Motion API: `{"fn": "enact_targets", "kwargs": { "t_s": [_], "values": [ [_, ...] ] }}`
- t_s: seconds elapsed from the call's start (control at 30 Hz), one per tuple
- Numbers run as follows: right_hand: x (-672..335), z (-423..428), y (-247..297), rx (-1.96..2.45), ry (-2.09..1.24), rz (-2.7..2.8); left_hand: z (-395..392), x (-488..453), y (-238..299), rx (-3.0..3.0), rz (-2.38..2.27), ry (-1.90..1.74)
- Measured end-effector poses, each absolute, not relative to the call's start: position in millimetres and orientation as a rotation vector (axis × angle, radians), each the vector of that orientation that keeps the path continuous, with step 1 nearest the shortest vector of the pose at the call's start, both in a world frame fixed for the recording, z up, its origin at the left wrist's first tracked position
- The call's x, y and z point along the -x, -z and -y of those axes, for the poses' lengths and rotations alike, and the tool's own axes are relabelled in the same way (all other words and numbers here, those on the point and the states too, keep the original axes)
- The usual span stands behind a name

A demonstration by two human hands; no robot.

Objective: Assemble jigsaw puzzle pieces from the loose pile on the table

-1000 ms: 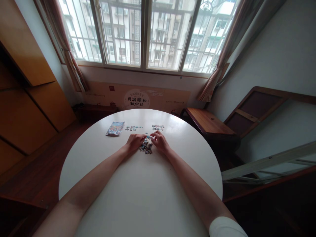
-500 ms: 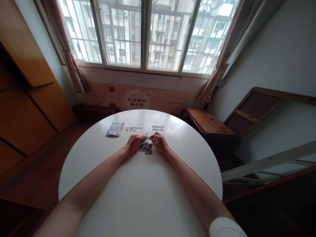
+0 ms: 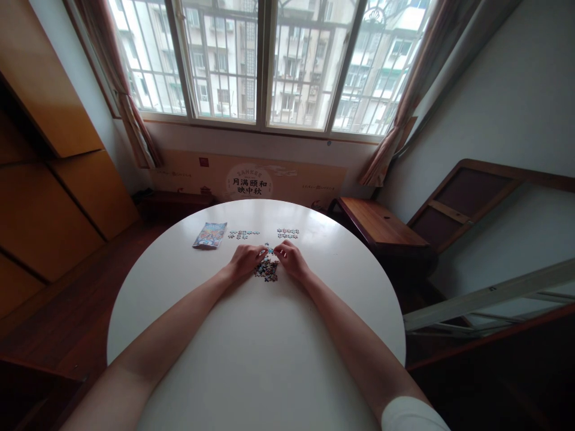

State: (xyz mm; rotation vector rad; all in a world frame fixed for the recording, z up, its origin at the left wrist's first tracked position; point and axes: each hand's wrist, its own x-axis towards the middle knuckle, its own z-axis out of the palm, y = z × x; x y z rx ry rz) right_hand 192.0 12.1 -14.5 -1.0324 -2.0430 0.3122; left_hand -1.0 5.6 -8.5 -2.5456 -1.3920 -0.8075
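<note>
Head view: under the window, a tan cardboard panel [image 3: 248, 181] carries a round emblem w/ "月满颐和 映中秋". The smaller print beside it & the red seal at its left end are too small to read. On the round white table [image 3: 251, 359], far left, lies a colourful printed paper packet [image 3: 209, 234]; its lettering is illegible.

L hand [image 3: 245, 259] & R hand [image 3: 293, 259] rest on the table, fingers curled in, tips facing each other & nearly meeting. A small blue jigsaw piece [image 3: 268, 247] sits right btwn the two sets of fingertips. Whether either hand actually pinches it is too small to tell. A loose heap of dark multicoloured jigsaw pieces [image 3: 266, 270] lies just nearer the person, btwn both hands, close against them.

Beyond the hands, a left row of laid-out pieces [image 3: 243, 234] sits near the packet & a right row of laid-out pieces [image 3: 288, 232] beside it, both apart from the fingers.
</note>
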Motion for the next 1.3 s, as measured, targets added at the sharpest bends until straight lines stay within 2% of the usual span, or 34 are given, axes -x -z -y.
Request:
{"fn": "enact_targets", "kwargs": {
  "t_s": [1.3],
  "values": [
    [-192.1,-9.3,10.7,1.073,-0.324,2.052,-6.9,-0.1,9.1,2.533,1.389,0.799]
  ]
}}
